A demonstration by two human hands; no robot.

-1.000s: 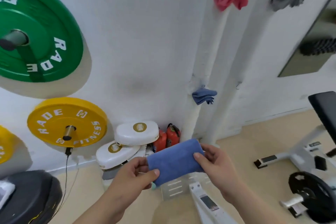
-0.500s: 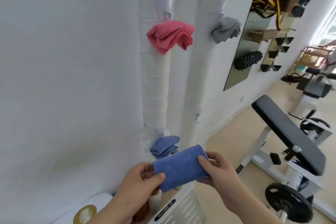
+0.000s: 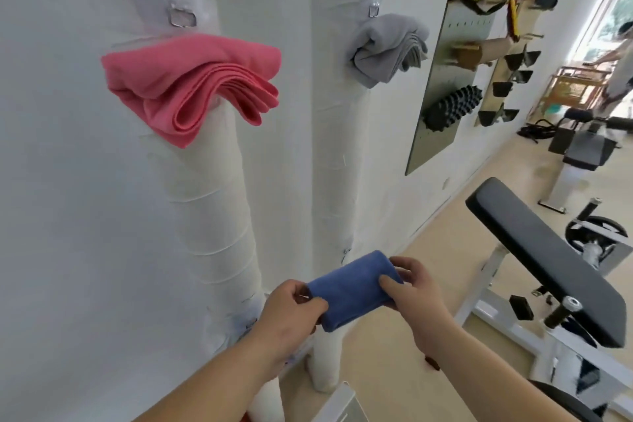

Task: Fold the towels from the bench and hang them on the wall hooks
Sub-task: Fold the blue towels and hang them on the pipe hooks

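Blue cloth, folded into a compact rectangular pad, is recorded as the blue towel (image 3: pixel 352 289). It is held in mid-air at the lower centre of the head view, in front of two white wrapped pipes and apart from the wall. The left hand (image 3: pixel 287 313) is closed on the towel's nearer, lower end, with the thumb laid on top and the fingers curled beneath. The right hand (image 3: pixel 416 298) is closed on the farther, upper end, with the thumb pressed on the top face and the fingers wrapped behind the edge. A pink towel (image 3: pixel 191 79), folded in several layers, is seen hanging against the left pipe (image 3: pixel 212 216), just below a metal hook (image 3: pixel 182 18). A grey towel (image 3: pixel 387 48), likewise folded, is hung against the right pipe (image 3: pixel 334 147), just below a second metal ring (image 3: pixel 374 10). What each hung towel is caught on is hidden by the cloth and cannot be told. A black padded bench (image 3: pixel 541 260) on a white frame is noted at the right, well apart from both hands, standing on a pale floor (image 3: pixel 376 370). A dark wall panel (image 3: pixel 442 79) is mounted farther along the wall, and a black spiked roller (image 3: pixel 452 110) is carried on it.
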